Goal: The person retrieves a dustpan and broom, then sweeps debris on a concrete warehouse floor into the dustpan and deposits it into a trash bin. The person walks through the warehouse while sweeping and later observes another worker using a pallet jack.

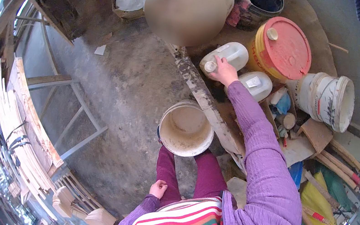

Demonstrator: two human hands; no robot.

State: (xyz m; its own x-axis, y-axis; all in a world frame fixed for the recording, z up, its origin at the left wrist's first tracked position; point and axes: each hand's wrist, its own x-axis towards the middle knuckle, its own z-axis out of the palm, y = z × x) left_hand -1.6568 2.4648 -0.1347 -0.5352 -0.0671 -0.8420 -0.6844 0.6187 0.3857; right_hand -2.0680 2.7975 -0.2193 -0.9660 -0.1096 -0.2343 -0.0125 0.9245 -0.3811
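My right hand (224, 71) reaches forward in a purple sleeve and grips the neck of a white plastic jug (227, 55), just beside its cap (210, 66). A second white jug (255, 84) lies right of my wrist. An empty, stained white bucket (185, 129) stands on the concrete floor in front of my knees. My left hand (158, 188) rests near my left thigh, curled into a loose fist with nothing in it.
A yellow drum with a red lid (282, 48), a dark tub (256, 2) and a tipped white bucket (329, 100) crowd the far right. A dirty plank (204, 102) runs diagonally. Wooden slats (21, 127) and a metal frame (73, 116) stand on the left.
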